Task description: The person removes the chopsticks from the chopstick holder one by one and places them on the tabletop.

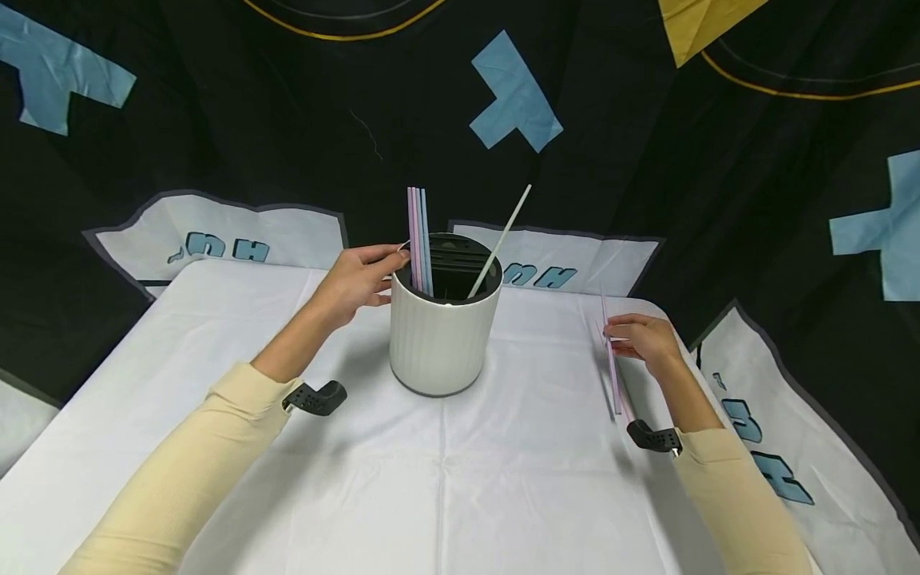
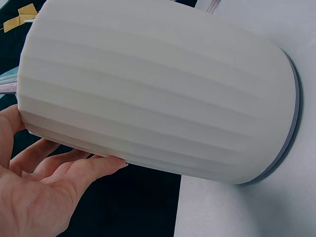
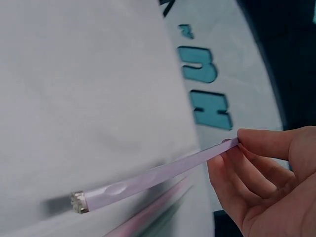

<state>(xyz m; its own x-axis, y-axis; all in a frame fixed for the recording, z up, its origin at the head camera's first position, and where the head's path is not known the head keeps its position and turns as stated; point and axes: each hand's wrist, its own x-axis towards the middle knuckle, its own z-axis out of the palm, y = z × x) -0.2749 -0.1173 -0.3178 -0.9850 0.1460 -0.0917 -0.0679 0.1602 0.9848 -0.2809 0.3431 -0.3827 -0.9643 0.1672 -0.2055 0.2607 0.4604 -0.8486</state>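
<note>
Container: a white, ribbed, round-walled container (image 1: 446, 351) is standing upright on the white cloth (image 1: 388, 495), its smooth black insert (image 1: 463, 259) sitting inside the rim.
Upright sticks: thin, straight pink, purple and blue sticks (image 1: 419, 239) are standing close together at the left of the insert.
Pale stick: one whitish stick (image 1: 499, 243) is leaning to the right in the insert, apart from that bunch.
Left hand: the left hand (image 1: 352, 279) is resting against the container's side and rim, its fingers spread and only slightly bent.
Right hand: the right hand (image 1: 643, 339) is pinching a slender purple stick (image 1: 615, 383) between thumb and fingertips, well to the right of the container.
Loose sticks: pink and green sticks (image 3: 148, 216) are lying on the cloth beneath the purple one.
Backdrop: black fabric with pale blue patches (image 1: 516, 96) is hanging behind, creasing softly.
Left wrist view: it is showing the ribs closely and a dark band (image 2: 292, 148) circling the base, while only the head view is looking into the insert.
Right wrist view: it is revealing a shiny, silvery, rough-looking tip (image 3: 79, 202) on the purple stick, which the head view is leaving too small to make out.
</note>
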